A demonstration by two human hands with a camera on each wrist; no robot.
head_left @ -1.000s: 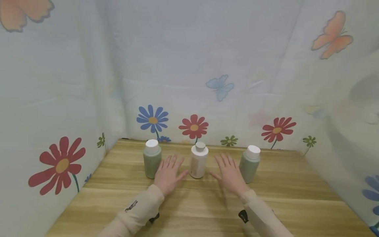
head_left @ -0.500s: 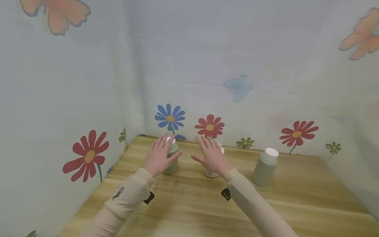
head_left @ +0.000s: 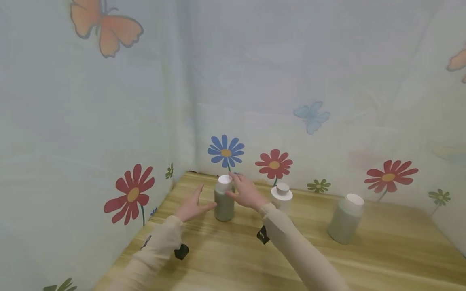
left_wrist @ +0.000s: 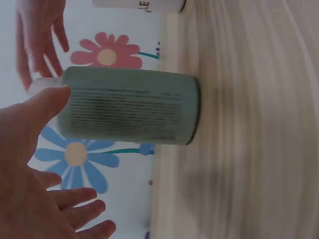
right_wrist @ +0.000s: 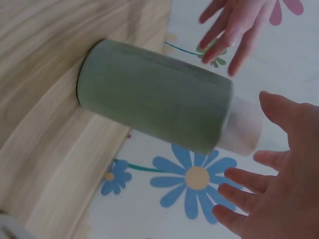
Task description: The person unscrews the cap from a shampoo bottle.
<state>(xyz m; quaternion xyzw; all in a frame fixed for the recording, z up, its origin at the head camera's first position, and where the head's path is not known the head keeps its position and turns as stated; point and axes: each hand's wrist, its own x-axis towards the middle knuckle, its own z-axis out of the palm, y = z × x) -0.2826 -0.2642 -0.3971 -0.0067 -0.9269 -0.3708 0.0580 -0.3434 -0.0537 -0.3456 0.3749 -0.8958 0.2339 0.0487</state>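
A green bottle with a white cap [head_left: 223, 206] stands upright on the left part of the wooden table. My left hand [head_left: 191, 207] is on its left side, thumb and fingers spread wide. On its other side, my right hand [head_left: 248, 193] is near the cap, its fingers extended. In the left wrist view the printed label of the green bottle [left_wrist: 129, 107] shows, with the left thumb close to its shoulder. The right wrist view has the right hand [right_wrist: 289, 169] beside the white cap [right_wrist: 242, 127], its fingers loosely spread and holding nothing.
A white bottle with a greyish cap [head_left: 282, 196] stands behind the right forearm, partly hidden by it. Farther right is a second green bottle [head_left: 346, 220] with a white cap. The wooden table [head_left: 225, 258] meets a curtain [head_left: 247, 101] printed with flowers and butterflies.
The head view has turned left. Both hands have moved from around the white bottle, over to the left green bottle, and now stand on either side of it.
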